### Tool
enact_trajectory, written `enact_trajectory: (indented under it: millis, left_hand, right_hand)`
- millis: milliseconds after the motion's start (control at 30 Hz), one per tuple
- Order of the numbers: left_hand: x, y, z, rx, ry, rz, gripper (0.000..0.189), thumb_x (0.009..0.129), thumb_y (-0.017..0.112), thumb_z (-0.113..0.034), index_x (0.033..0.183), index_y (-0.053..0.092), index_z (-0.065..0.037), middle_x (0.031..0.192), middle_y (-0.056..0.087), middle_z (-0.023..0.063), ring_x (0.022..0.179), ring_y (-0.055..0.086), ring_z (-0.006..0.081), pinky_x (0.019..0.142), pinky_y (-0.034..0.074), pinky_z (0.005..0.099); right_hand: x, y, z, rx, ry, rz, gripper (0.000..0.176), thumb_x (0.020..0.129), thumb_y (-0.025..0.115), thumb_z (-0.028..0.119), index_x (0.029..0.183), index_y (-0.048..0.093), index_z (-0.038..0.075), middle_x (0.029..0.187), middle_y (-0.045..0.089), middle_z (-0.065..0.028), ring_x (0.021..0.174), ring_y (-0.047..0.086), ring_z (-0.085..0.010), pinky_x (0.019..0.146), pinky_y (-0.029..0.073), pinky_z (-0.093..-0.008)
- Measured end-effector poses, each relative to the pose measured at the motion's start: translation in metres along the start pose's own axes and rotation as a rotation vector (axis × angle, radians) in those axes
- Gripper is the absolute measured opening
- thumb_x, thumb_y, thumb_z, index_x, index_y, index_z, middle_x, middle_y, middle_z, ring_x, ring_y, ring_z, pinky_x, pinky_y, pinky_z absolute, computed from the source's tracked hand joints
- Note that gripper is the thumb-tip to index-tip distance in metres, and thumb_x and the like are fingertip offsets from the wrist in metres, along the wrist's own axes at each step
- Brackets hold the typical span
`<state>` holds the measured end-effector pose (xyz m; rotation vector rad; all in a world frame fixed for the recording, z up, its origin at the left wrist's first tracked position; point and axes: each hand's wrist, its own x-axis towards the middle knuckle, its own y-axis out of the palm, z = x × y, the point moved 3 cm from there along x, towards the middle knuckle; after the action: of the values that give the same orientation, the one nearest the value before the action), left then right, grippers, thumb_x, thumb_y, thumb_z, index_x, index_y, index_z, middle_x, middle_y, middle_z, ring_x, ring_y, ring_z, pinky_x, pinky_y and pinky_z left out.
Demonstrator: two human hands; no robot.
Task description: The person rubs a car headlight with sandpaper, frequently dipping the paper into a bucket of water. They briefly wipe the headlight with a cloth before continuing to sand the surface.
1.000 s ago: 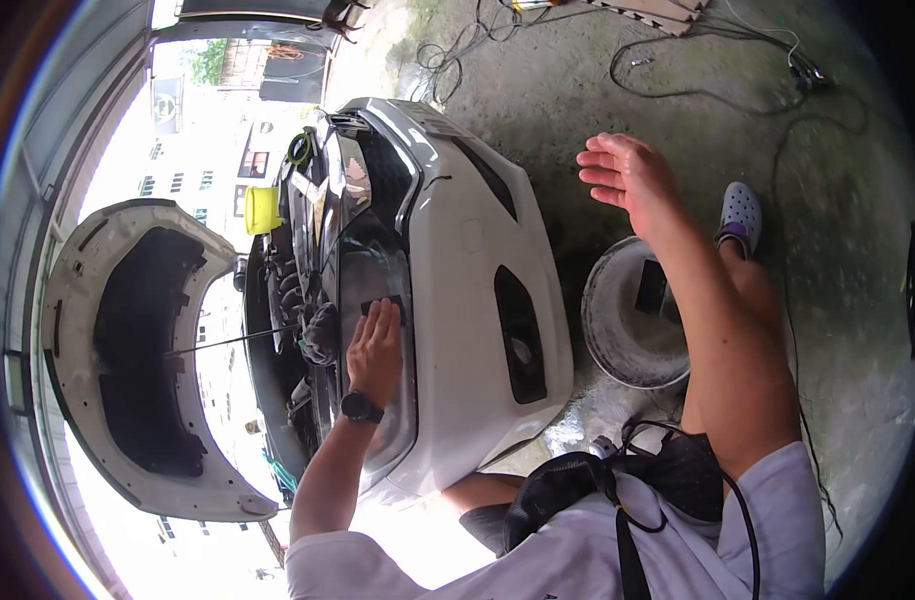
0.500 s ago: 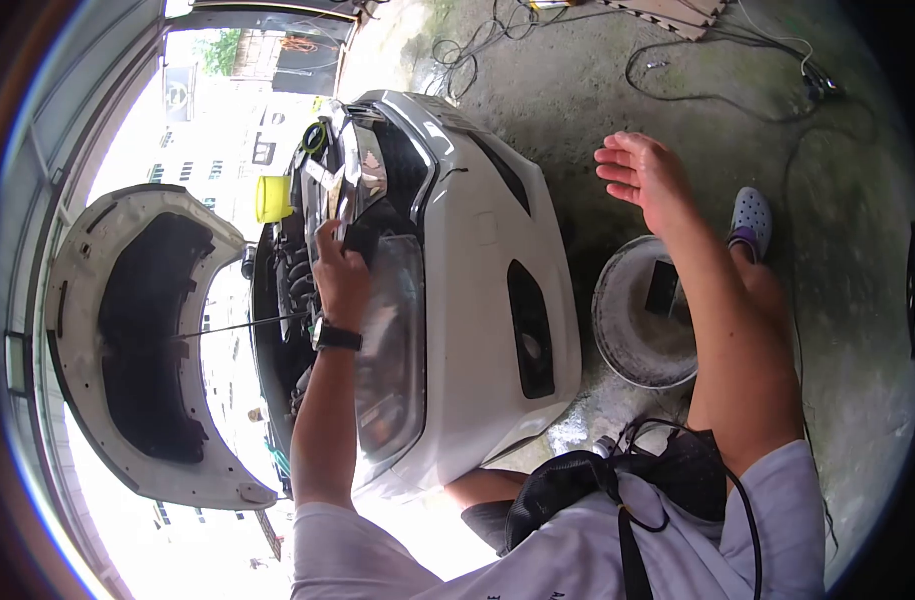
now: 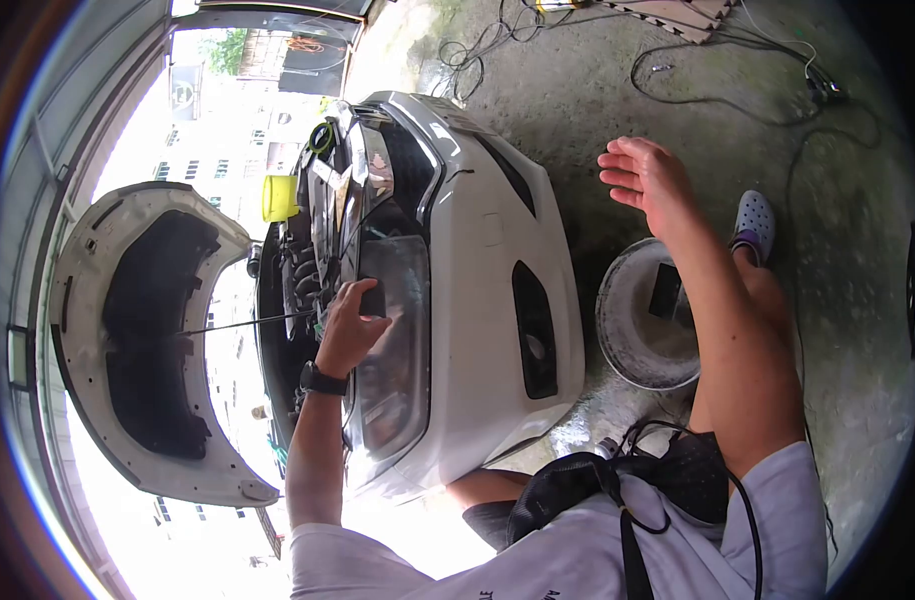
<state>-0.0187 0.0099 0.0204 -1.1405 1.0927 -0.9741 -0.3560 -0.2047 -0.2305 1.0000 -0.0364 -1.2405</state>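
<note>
**One pad in the left fingers, over the headlight**

The dark pad sat in the curl of the left fingers, which grasped it loosely by its edges. Beneath them was the hazy headlight; whether the pad's face touched it could not be told.

By its look, the pad would have handled as a light thing, small enough for one hand to span. Whether it was stiff or gave a little was unclear, as was whether it was wet; a wet one would probably have been slippery. The surest hold seemed to be across opposite edges, or with the fingers flat along its back, leaving the underside free. The headlight, fixed beside the white bumper, looked smooth and rigid, its surface likely easy to scratch.

The right fingers were released and bare, stretched out in the air, well apart from the pad. Nearest to them, back toward the body, stood the bucket, with a dark slab in it.

Just behind the left fingers was a watch. Well beyond them was a yellow tub, and off to their outer side the raised hood, from which a rod ran toward them.
</note>
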Motion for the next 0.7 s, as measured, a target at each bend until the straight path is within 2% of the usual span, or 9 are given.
enact_trajectory:
  millis: [67, 133, 233, 300, 400, 533, 600, 700]
  left_hand:
    - [0.001, -0.001, 0.0, 0.014, 0.031, 0.032, 0.061, 0.078, 0.087, -0.017, 0.13, 0.061, -0.001, 0.122, 0.064, 0.0169, 0.109, 0.067, 0.0341, 0.08, 0.059, 0.0366]
    - [0.003, 0.001, -0.005, 0.027, 0.063, 0.068, 0.062, 0.077, 0.089, -0.02, 0.129, 0.062, -0.001, 0.124, 0.064, 0.017, 0.109, 0.067, 0.0342, 0.079, 0.06, 0.0366]
    - [0.003, 0.007, -0.007, -0.006, -0.019, 0.138, 0.061, 0.076, 0.091, -0.023, 0.127, 0.064, -0.001, 0.129, 0.06, 0.0183, 0.111, 0.066, 0.0352, 0.082, 0.059, 0.0377]
    - [0.001, 0.01, -0.009, 0.107, 0.084, 0.131, 0.065, 0.076, 0.09, -0.022, 0.13, 0.061, -0.002, 0.133, 0.057, 0.0195, 0.112, 0.064, 0.0381, 0.088, 0.057, 0.0406]
    - [0.003, 0.007, -0.009, 0.087, 0.049, 0.192, 0.07, 0.075, 0.089, -0.019, 0.135, 0.055, -0.003, 0.137, 0.053, 0.0198, 0.115, 0.062, 0.0404, 0.095, 0.054, 0.0435]
    - [0.003, 0.0, -0.015, 0.078, 0.004, 0.24, 0.074, 0.074, 0.086, -0.014, 0.137, 0.049, -0.004, 0.134, 0.053, 0.0195, 0.119, 0.059, 0.0414, 0.097, 0.053, 0.0441]
    - [0.002, -0.007, -0.027, 0.158, 0.12, 0.187, 0.07, 0.075, 0.084, -0.01, 0.136, 0.05, -0.004, 0.13, 0.054, 0.0194, 0.117, 0.06, 0.0409, 0.097, 0.052, 0.0436]
    - [0.002, -0.019, -0.041, 0.132, 0.071, 0.199, 0.072, 0.074, 0.084, -0.009, 0.136, 0.049, -0.008, 0.128, 0.057, 0.017, 0.119, 0.059, 0.0405, 0.104, 0.048, 0.0444]
  right_hand:
    - [0.002, 0.0, -0.002, -0.032, 0.004, 0.024, 0.035, 0.101, 0.057, 0.036, 0.122, 0.064, 0.009, 0.118, 0.072, -0.0081, 0.104, 0.069, -0.0203, 0.088, 0.052, -0.0383]
    - [0.002, 0.0, -0.003, -0.028, 0.001, 0.025, 0.035, 0.101, 0.057, 0.036, 0.122, 0.065, 0.009, 0.118, 0.072, -0.0081, 0.104, 0.069, -0.0203, 0.088, 0.052, -0.0382]
    - [0.002, -0.001, -0.003, -0.002, -0.002, 0.02, 0.031, 0.099, 0.059, 0.033, 0.118, 0.065, 0.009, 0.114, 0.073, -0.0075, 0.101, 0.069, -0.0196, 0.086, 0.052, -0.0377]
    - [0.002, -0.002, -0.002, 0.019, -0.005, 0.013, 0.028, 0.097, 0.061, 0.031, 0.114, 0.066, 0.009, 0.11, 0.073, -0.007, 0.098, 0.07, -0.019, 0.084, 0.052, -0.0374]
    - [0.001, -0.002, 0.0, 0.021, -0.007, 0.016, 0.027, 0.097, 0.061, 0.031, 0.113, 0.066, 0.009, 0.11, 0.073, -0.0069, 0.097, 0.07, -0.019, 0.084, 0.052, -0.0373]
    - [0.002, -0.001, 0.0, 0.011, -0.008, 0.015, 0.027, 0.097, 0.062, 0.031, 0.112, 0.066, 0.01, 0.11, 0.073, -0.0065, 0.097, 0.07, -0.0184, 0.083, 0.052, -0.0369]
    - [0.004, -0.001, -0.002, 0.006, -0.002, 0.017, 0.027, 0.096, 0.062, 0.031, 0.111, 0.066, 0.01, 0.109, 0.073, -0.0063, 0.097, 0.07, -0.0181, 0.083, 0.052, -0.0366]
    - [0.01, -0.003, -0.009, -0.028, 0.017, 0.053, 0.034, 0.1, 0.059, 0.037, 0.121, 0.066, 0.01, 0.117, 0.073, -0.0064, 0.104, 0.069, -0.0191, 0.088, 0.052, -0.0377]
